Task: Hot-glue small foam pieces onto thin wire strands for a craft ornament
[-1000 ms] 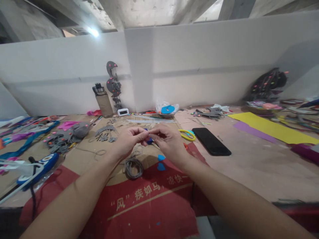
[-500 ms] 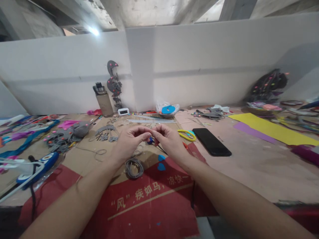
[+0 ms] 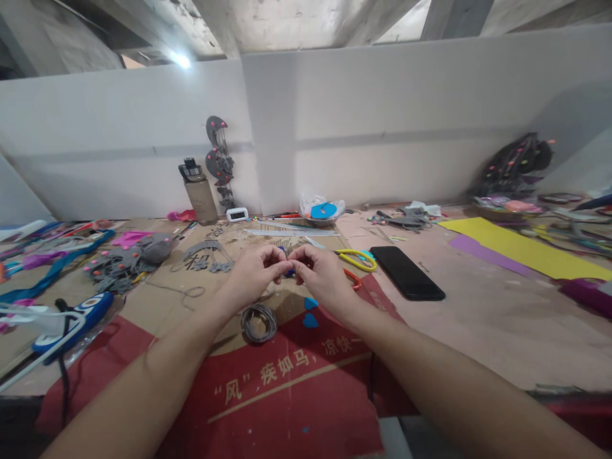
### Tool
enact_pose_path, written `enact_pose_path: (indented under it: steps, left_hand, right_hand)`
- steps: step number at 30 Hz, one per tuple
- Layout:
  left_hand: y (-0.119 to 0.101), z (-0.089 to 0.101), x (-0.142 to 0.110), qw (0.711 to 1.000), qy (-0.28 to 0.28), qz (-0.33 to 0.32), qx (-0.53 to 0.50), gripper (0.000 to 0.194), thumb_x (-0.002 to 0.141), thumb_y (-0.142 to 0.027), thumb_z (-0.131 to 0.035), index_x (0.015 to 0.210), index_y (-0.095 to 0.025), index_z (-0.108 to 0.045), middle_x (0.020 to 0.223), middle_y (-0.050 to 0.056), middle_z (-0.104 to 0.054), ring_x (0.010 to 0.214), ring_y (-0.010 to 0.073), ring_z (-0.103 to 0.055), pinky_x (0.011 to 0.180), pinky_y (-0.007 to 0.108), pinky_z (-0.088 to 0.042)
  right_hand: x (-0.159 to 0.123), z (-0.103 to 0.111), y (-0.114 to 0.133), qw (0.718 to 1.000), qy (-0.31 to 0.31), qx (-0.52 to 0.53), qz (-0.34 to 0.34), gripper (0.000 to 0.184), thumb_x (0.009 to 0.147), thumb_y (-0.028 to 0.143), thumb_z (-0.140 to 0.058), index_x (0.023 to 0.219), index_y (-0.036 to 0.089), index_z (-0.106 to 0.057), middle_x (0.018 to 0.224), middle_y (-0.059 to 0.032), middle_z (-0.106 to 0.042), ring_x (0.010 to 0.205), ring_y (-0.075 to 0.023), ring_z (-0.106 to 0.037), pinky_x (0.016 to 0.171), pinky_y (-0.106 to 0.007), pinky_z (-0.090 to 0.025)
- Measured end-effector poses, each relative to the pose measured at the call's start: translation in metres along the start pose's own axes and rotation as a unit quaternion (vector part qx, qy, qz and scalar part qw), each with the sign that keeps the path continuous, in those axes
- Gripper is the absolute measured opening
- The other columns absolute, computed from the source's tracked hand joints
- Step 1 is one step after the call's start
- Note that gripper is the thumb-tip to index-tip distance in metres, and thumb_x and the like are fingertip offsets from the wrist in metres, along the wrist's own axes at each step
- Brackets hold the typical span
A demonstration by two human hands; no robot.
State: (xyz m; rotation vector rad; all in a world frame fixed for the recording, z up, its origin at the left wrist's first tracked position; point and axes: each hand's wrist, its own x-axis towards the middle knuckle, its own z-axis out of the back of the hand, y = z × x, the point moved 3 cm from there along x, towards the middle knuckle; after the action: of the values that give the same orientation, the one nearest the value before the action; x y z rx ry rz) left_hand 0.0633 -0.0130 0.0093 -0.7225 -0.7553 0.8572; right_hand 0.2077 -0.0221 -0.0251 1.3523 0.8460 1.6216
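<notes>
My left hand and my right hand meet fingertip to fingertip above the cardboard, thumbs and forefingers pinched together. What they pinch is too small and too covered to name. A bit of blue shows just behind the fingertips; whether it is held or lies on the table, I cannot tell. Below the hands lies a coil of grey cord. To its right are two small blue teardrop pieces. Beside my right hand rest a yellow looped handle and an orange-red one, partly covered.
Right of the hands lies a black phone. Yellow sheet and purple sheet are further right. A bottle, a ruler and a dish stand or lie at the back. A blue-and-white power strip is at left.
Both hands have shifted slightly, their fingertips still together. The dark thin piece below my right hand no longer shows, and more of the orange-red handle is visible.
</notes>
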Motion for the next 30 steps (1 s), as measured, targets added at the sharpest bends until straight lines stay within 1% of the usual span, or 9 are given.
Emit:
enact_pose_path:
  steps: [2,4,6,8,12,21,26,28,30]
  left_hand:
    - [0.002,-0.001,0.001,1.0,0.013,0.006,-0.028,0.026,0.078,-0.04,-0.062,0.072,-0.015,-0.056,0.057,-0.002,-0.054,0.052,0.0096,-0.048,0.051,0.022,-0.034]
    - [0.002,-0.002,0.001,0.992,0.019,0.008,-0.122,0.026,0.078,-0.039,-0.062,0.07,-0.015,-0.055,0.057,-0.003,-0.052,0.052,0.0086,-0.046,0.052,0.022,-0.034]
    - [0.003,-0.004,0.001,0.969,0.023,0.014,-0.246,0.026,0.079,-0.037,-0.062,0.07,-0.015,-0.054,0.061,-0.002,-0.053,0.053,0.0077,-0.045,0.054,0.022,-0.035]
    - [0.005,-0.005,0.002,0.945,0.019,0.02,-0.327,0.025,0.078,-0.036,-0.064,0.07,-0.014,-0.055,0.065,-0.001,-0.055,0.054,0.007,-0.046,0.056,0.022,-0.036]
    - [0.008,-0.006,0.003,0.94,-0.003,0.031,-0.34,0.022,0.076,-0.032,-0.068,0.07,-0.013,-0.059,0.066,0.0,-0.058,0.056,0.0072,-0.05,0.059,0.022,-0.039]
    - [0.015,-0.01,0.005,0.94,0.015,0.047,-0.337,0.024,0.074,-0.033,-0.07,0.071,-0.013,-0.057,0.065,0.0,-0.057,0.056,0.0077,-0.05,0.058,0.022,-0.04]
    - [0.014,-0.01,0.005,0.944,0.019,0.065,-0.322,0.027,0.071,-0.035,-0.073,0.071,-0.013,-0.058,0.062,-0.001,-0.055,0.055,0.0072,-0.05,0.056,0.021,-0.038]
    - [0.013,-0.012,0.004,0.943,0.018,0.072,-0.324,0.028,0.07,-0.035,-0.073,0.069,-0.013,-0.057,0.062,-0.001,-0.055,0.055,0.0071,-0.049,0.056,0.021,-0.037]
    - [0.011,-0.014,0.003,0.936,0.021,0.081,-0.341,0.029,0.071,-0.038,-0.071,0.069,-0.013,-0.057,0.063,-0.001,-0.056,0.055,0.0074,-0.049,0.057,0.022,-0.038]
  right_hand:
    - [0.002,-0.002,0.0,0.997,0.026,0.069,-0.028,0.016,0.077,0.034,-0.062,0.075,0.018,-0.059,0.065,0.0019,-0.057,0.05,-0.0091,-0.051,0.048,-0.023,-0.042]
    - [0.003,-0.004,0.001,0.987,0.054,0.139,-0.05,0.021,0.074,0.037,-0.065,0.072,0.018,-0.057,0.062,0.0028,-0.056,0.048,-0.0081,-0.05,0.047,-0.023,-0.041]
    - [0.005,-0.004,0.005,0.978,0.067,0.187,-0.056,0.023,0.073,0.038,-0.066,0.071,0.017,-0.056,0.061,0.003,-0.056,0.048,-0.0075,-0.049,0.049,-0.023,-0.042]
    - [0.005,-0.003,0.008,0.972,0.057,0.219,-0.057,0.023,0.073,0.038,-0.066,0.072,0.018,-0.056,0.061,0.0032,-0.056,0.051,-0.0073,-0.05,0.052,-0.023,-0.044]
    - [0.003,-0.001,0.013,0.968,0.014,0.246,-0.058,0.023,0.074,0.039,-0.066,0.078,0.018,-0.056,0.062,0.0036,-0.055,0.054,-0.0087,-0.052,0.053,-0.025,-0.048]
    - [-0.002,0.001,0.018,0.997,0.006,0.072,0.023,0.02,0.083,0.038,-0.055,0.085,0.018,-0.058,0.071,0.0003,-0.06,0.055,-0.0093,-0.057,0.053,-0.024,-0.049]
    - [-0.002,0.004,0.02,0.991,-0.016,-0.101,0.084,0.011,0.083,0.028,-0.052,0.077,0.019,-0.055,0.072,-0.0011,-0.06,0.058,-0.01,-0.054,0.055,-0.024,-0.045]
    - [-0.001,0.004,0.018,0.988,-0.026,-0.125,0.086,0.011,0.082,0.026,-0.052,0.074,0.02,-0.052,0.071,-0.0012,-0.059,0.06,-0.0109,-0.054,0.057,-0.025,-0.045]
    - [0.0,0.004,0.016,0.992,-0.024,-0.099,0.072,0.011,0.084,0.028,-0.05,0.076,0.02,-0.051,0.072,-0.0011,-0.059,0.059,-0.0113,-0.054,0.057,-0.026,-0.046]
